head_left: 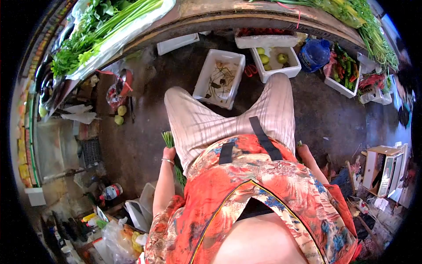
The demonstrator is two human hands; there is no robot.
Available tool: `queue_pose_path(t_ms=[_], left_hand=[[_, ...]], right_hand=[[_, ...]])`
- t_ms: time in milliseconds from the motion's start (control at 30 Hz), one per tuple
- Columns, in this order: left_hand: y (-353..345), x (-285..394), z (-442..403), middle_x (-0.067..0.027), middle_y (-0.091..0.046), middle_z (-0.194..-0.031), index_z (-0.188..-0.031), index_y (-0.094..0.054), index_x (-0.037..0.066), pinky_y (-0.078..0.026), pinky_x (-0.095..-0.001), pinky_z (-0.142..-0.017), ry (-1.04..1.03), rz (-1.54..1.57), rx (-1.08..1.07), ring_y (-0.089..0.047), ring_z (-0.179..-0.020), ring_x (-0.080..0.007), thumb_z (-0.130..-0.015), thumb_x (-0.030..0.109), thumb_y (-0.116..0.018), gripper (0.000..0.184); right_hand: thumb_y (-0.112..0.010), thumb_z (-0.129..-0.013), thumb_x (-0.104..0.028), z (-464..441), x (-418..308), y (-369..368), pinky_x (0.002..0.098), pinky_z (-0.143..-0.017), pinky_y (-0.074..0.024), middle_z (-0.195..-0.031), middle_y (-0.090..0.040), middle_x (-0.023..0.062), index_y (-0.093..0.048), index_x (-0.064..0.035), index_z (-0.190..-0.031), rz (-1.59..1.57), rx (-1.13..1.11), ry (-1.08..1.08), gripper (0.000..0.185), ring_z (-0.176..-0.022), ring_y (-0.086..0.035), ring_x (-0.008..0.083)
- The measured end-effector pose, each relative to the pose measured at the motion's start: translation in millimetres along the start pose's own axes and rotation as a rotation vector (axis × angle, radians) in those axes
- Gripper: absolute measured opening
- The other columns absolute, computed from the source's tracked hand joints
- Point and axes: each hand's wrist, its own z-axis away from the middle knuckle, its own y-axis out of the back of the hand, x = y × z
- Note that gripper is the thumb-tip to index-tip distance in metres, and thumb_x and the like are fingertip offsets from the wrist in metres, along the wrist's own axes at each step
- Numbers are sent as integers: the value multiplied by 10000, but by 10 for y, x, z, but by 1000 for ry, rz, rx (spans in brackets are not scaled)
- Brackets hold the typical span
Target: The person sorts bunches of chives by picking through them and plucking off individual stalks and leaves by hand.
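Evidently, slim bundle of thin green stalks (168, 139) at nine o'clock, beside pale striped trousers (189, 116); left hand (169, 153) closed around it. Right hand (303, 151), three o'clock: small green tip (300, 143) alongside, grip cannot be told. Outward: white rectangular foam box (205, 75), twelve o'clock; leafy greens (116, 26) on brown wooden bench (206, 10), eleven o'clock.

the single view sits at the head and looks steeply down and forward through a round, bulging wide lens. the shirt (281, 176) looms closest, toward six o'clock; the trousers (228, 125) lie farther off; the counter (228, 6) arches from ten to two o'clock.
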Motion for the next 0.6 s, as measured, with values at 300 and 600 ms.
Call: queue_pose_path(t_ms=[300,600], left_hand=[[-3,276,222,-124,-638,-660,-800,-658,-56,-453,-342,-435,79,-18,8,-571,-466,-225,-725,51,-638,132],[-289,260,204,-125,-601,-607,-741,-628,-50,-446,-339,-406,15,151,-90,-554,-435,-229,-729,15,-607,69]], right_hand=[[-591,-825,-161,-154,104,-84,384,-455,-430,-623,-608,103,-643,15,-718,-39,65,12,213,-498,-567,217],[-585,-796,-164,-925,1241,-75,381,-464,-427,-584,-593,101,-625,-31,-641,487,25,264,209,-494,-552,194]])
